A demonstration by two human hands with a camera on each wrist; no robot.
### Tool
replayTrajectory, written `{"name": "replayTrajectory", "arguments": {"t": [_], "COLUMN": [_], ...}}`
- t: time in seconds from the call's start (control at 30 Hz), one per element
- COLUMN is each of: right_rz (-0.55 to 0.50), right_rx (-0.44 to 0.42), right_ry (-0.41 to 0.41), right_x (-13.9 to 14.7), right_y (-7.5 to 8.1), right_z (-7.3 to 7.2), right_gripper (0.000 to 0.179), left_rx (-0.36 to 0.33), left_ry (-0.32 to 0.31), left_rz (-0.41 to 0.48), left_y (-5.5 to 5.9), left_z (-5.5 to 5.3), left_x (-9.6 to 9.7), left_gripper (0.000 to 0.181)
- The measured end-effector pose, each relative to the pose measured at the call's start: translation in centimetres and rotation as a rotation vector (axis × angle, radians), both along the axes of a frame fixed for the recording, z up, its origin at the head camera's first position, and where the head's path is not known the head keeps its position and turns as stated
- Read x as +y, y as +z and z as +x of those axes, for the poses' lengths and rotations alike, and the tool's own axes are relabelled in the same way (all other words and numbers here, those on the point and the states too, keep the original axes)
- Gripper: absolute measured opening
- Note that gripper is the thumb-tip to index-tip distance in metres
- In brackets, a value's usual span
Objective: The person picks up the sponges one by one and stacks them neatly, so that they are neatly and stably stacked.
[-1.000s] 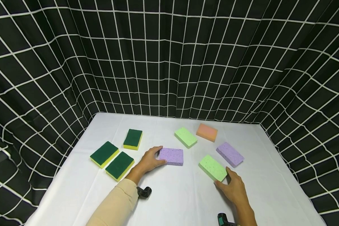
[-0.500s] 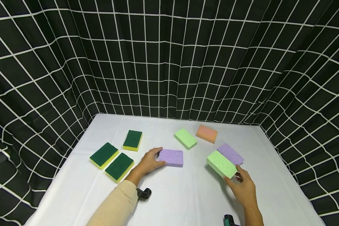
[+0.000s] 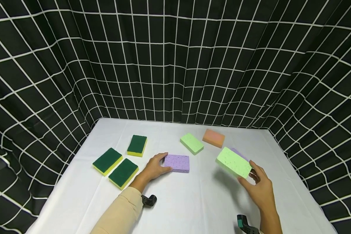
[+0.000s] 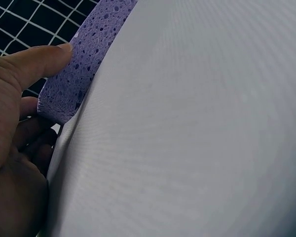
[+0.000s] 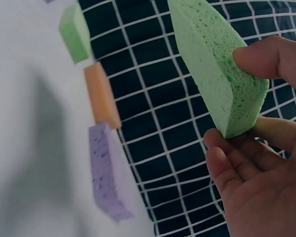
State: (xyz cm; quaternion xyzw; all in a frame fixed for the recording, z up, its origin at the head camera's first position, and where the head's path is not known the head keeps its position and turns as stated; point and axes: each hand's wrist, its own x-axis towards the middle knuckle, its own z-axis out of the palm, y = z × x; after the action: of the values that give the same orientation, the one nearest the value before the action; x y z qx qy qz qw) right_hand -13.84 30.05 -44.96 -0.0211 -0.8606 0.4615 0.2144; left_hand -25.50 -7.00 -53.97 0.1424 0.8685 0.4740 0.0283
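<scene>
My right hand (image 3: pixel 260 188) holds a light green sponge (image 3: pixel 233 162) by its near right end, thumb on one side and fingers on the other. The sponge hangs above the cloth and casts a shadow below. Behind it lies a purple sponge (image 3: pixel 239 153), mostly covered in the head view but plain in the right wrist view. Near the table's middle, my left hand (image 3: pixel 155 167) grips the left end of another purple sponge (image 3: pixel 176 163), which lies flat. In the left wrist view the thumb (image 4: pixel 49 61) presses on this sponge's pitted side.
Left of my left arm lie several yellow sponges with dark green scouring tops (image 3: pixel 108 161). Toward the back are a second green sponge (image 3: pixel 191 143) and an orange sponge (image 3: pixel 214 138). A white cloth (image 3: pixel 181 201) covers the table, with a black gridded curtain (image 3: pixel 175 65) around it.
My right hand has raised the green sponge off the cloth and carried it right and away from me, over the purple sponge's place in the head view. The left hand has stayed put.
</scene>
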Motion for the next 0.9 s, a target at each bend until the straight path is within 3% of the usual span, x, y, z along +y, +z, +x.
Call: {"name": "replayTrajectory", "arguments": {"t": [0.23, 0.53, 0.77, 0.9], "right_rz": [-0.048, -0.094, -0.089, -0.1], "right_rx": [0.073, 0.104, 0.203, 0.231], "right_ry": [0.076, 0.156, 0.304, 0.341], "right_x": [-0.8, -2.7, -3.7, -4.3], "right_y": [1.1, 2.0, 2.9, 3.6], "right_z": [-0.8, -2.3, -3.2, -3.7], "right_gripper": [0.076, 0.075, 0.076, 0.076], "left_rx": [0.005, -0.002, -0.008, -0.005], "left_ry": [-0.007, 0.0, -0.001, 0.005], "left_rz": [0.01, 0.012, 0.009, 0.008], "left_y": [-0.1, 0.0, -0.1, 0.1], "left_z": [0.1, 0.0, 0.1, 0.2], "left_x": [-0.1, -0.1, 0.0, 0.1], "left_gripper": [0.073, 0.073, 0.073, 0.072]}}
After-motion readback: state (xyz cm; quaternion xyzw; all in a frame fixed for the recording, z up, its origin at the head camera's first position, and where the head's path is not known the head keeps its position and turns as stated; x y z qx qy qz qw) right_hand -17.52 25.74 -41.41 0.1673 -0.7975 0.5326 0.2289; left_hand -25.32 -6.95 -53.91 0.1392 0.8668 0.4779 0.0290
